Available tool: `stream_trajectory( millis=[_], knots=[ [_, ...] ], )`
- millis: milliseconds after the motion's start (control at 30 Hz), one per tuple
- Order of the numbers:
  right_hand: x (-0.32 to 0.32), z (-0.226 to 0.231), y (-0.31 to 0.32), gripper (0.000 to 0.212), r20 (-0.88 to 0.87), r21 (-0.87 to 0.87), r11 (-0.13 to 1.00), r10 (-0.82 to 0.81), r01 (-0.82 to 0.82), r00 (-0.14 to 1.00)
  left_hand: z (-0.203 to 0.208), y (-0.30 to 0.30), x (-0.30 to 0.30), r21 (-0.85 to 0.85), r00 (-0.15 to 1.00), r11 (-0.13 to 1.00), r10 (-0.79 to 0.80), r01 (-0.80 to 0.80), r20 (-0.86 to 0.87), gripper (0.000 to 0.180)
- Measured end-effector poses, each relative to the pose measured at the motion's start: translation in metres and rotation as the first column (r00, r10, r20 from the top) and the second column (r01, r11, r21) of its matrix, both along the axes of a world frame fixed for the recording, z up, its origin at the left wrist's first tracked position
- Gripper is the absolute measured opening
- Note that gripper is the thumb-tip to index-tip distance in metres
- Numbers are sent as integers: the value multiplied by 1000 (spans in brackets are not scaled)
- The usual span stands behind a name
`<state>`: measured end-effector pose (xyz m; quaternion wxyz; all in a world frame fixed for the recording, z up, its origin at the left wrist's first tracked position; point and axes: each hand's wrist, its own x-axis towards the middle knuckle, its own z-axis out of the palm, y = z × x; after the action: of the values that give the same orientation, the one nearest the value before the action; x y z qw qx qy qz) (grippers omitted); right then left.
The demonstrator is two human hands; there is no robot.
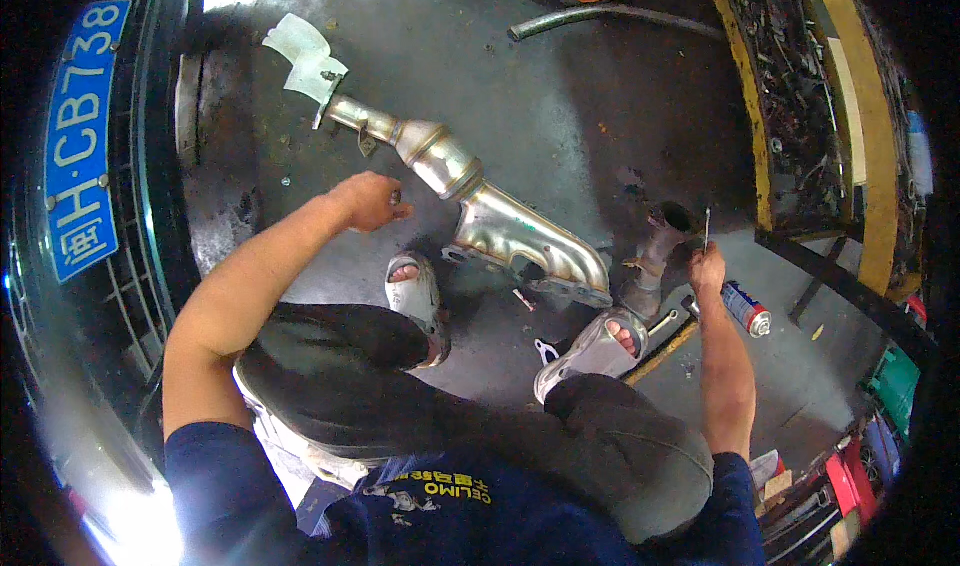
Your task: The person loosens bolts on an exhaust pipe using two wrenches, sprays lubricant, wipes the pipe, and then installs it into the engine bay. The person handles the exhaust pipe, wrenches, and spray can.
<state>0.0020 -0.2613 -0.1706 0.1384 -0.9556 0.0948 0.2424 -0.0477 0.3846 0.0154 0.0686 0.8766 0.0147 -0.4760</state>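
A shiny exhaust manifold with a catalytic converter (440, 158) lies slantwise on the floor in front of me, its flanged side toward my feet. A bent pale metal heat shield (304, 56) sits at its far left end. My left hand (374, 202) hovers left of the converter, fingers curled around a small dark item too little to name. On the right, my right hand (708, 270) is closed on a thin metal tool (708, 228) that points away from me; its kind is unclear. Beside that hand stands a rusty old exhaust pipe (657, 251), its open end upward.
A spray can (746, 308) and a wrench (664, 320) lie near my right forearm. One gasket (546, 352) is by my right slipper (590, 351). A car front (120, 216) borders the left; a yellow-edged rack (752, 96) borders the right. Farther off lies a curved hose (600, 12).
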Motion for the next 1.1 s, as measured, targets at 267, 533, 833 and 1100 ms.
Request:
stream_trajectory(
  millis=[267,533,833,1100],
  knots=[
    [-58,133,50,16,187,478,844,-369,244,910,-46,98,24,-119,870,907,339,-403,-358,80],
    [-126,238,148,17,8,200,975,-104,101,994,-164,92,-19,-466,331,-36,656,-884,-678,101],
    [-107,329,244,24,-148,124,990,89,-70,985,-173,57,11,-358,38,-577,490,-734,-871,55],
    [-16,310,350,19,-54,314,928,231,-203,972,-144,62,15,-195,-37,-461,447,-866,-894,55]
  ],
)
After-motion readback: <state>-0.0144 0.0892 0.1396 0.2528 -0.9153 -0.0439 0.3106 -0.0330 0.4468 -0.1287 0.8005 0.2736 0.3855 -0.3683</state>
